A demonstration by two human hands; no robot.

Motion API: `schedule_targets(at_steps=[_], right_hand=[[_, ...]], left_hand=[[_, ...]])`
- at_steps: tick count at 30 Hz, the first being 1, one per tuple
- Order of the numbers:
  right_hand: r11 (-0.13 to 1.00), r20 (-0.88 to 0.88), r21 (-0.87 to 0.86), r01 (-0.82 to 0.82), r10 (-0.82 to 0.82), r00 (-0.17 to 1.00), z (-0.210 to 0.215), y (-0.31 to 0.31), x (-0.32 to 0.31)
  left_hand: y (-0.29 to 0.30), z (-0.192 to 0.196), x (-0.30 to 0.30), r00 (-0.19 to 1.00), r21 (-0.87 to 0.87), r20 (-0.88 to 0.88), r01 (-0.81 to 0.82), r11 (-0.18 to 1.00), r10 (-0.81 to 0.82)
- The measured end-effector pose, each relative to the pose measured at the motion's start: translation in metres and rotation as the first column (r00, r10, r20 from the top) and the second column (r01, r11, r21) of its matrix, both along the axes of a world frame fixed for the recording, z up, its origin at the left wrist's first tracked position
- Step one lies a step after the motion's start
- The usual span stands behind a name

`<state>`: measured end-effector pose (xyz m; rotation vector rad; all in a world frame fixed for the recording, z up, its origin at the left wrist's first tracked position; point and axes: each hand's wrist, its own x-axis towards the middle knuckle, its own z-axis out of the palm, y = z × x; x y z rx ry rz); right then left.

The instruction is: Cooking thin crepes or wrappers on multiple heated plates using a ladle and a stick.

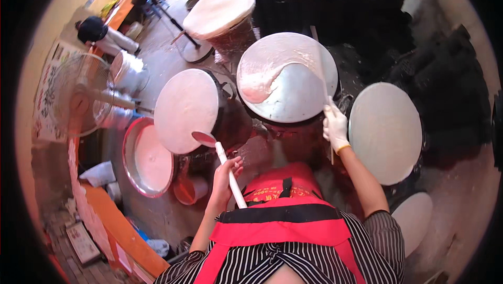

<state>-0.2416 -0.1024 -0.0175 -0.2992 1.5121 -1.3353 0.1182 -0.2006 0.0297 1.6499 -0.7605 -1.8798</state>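
Note:
My bare left hand (224, 176) is closed around the white handle of a ladle (204, 138). The ladle's bowl hangs by the lower edge of a pale-topped round griddle (187, 106) on the left. In a white glove, my right hand (336, 127) grips a long thin spreading stick (321, 69). That stick lies across the right part of the middle round griddle (296, 95). Pale wet batter (257, 87) coats this griddle's left and far parts in a curved smear, while bare grey metal shows at its near centre.
A wide metal basin (130, 171) of pale batter stands at the left, near a reddish bucket (189, 188). More round griddles (385, 132) stand right and at the back (220, 11). A pedestal fan (81, 98) is at far left; another person (99, 35) bends beyond it.

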Motion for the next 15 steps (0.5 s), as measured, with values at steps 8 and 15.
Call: schedule_targets(at_steps=[8, 15], right_hand=[[0.992, -0.156, 0.086, -0.097, 0.109, 0.982, 0.007, 0.09, 0.133], [0.903, 0.261, -0.304, 0.303, -0.227, 0.938, -0.048, -0.084, 0.247]], left_hand=[[-0.057, -0.027, 0.075, 0.949, -0.042, -0.049, 0.309, 0.95, -0.311], [-0.038, -0.027, 0.171, 0.966, 0.007, -0.088, 0.244, 0.97, -0.243]])
